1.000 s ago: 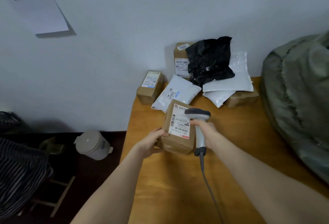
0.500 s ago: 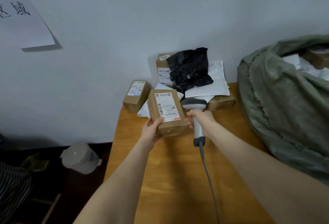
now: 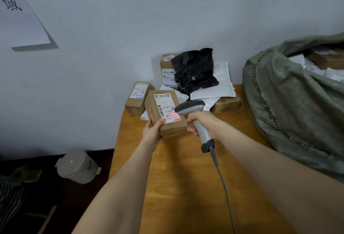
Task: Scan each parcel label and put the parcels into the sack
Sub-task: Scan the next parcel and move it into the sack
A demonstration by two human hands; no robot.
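My left hand (image 3: 152, 131) grips a brown cardboard parcel (image 3: 173, 127) by its left side, white label facing up. My right hand (image 3: 202, 124) holds a grey corded barcode scanner (image 3: 191, 109) by the handle, its head right beside the label. Red scanner light falls across the label's lower edge and the box's left side. The green woven sack (image 3: 290, 114) stands open at the right with parcels inside. Behind lie more parcels: a small brown box (image 3: 136, 97), a taller box (image 3: 166, 70), a black bag (image 3: 195, 70), white mailers (image 3: 217, 88) and a brown packet (image 3: 226, 104).
The wooden table (image 3: 186, 187) ends at a left edge near my left forearm; beyond it on the dark floor sits a beige lidded pot (image 3: 76, 166). The scanner cable (image 3: 223, 187) trails over the table toward me. A paper sheet (image 3: 18, 14) hangs on the wall.
The parcel rose off the table and turned label-up in my left hand. The scanner came level with it, and red light now shows on the label.
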